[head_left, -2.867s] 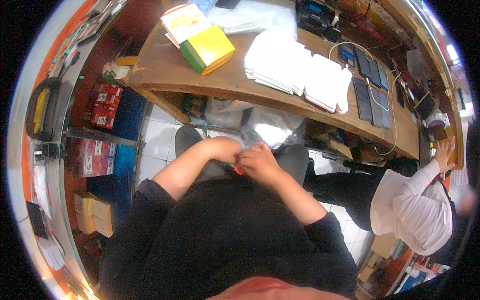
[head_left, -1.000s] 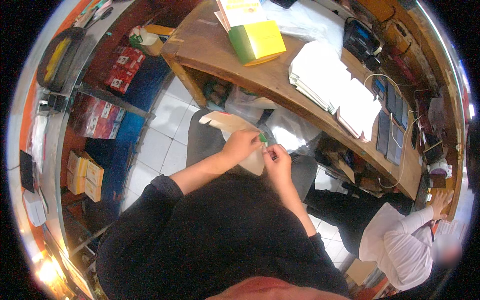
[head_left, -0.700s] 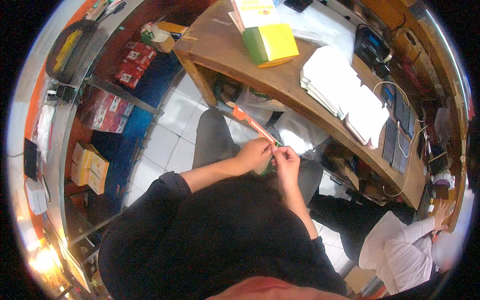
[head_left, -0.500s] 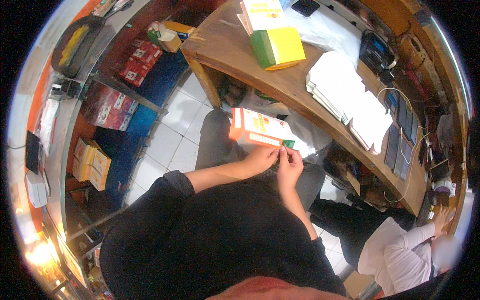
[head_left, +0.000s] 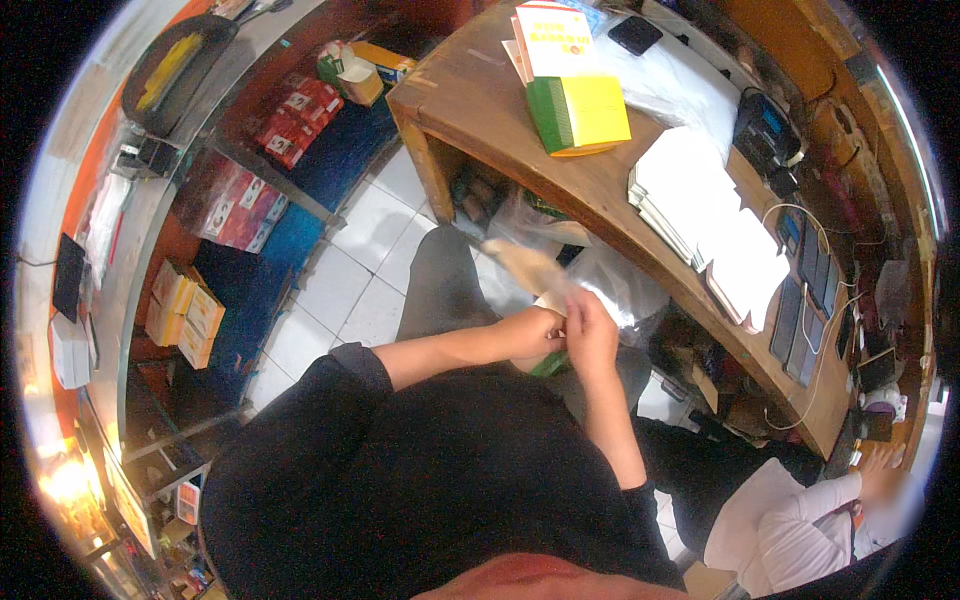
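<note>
Where the scene begins at far left, shelving holds small yellow boxes [head_left: 185, 315], then red boxes [head_left: 235, 205] wrapped in clear plastic. White floor tiles [head_left: 345, 290] next, then the person's left knee [head_left: 437, 280] in dark grey.

Left hand [head_left: 530, 334]: over the lap, fingers curled, pinching the near edge of a carton [head_left: 530, 266]. Carton lies between the knees, held above them; tan inner face up and blurred, a bit of green below the knuckles. Right hand [head_left: 590, 328]: just beside the left, thumb and fingers closed on the same edge; exact fingertip contact too blurred to tell.

Step in hand, by judgement: working the carton's edge with both hands. Next move seems to call for a steady left pinch while the right fingers press that edge.

Farther right: wooden desk [head_left: 470, 108], bearing a green-and-yellow box [head_left: 580, 115], white card stack [head_left: 685, 185] and phones [head_left: 797, 318]. Co-worker's white sleeve [head_left: 800, 520] at far right.
</note>
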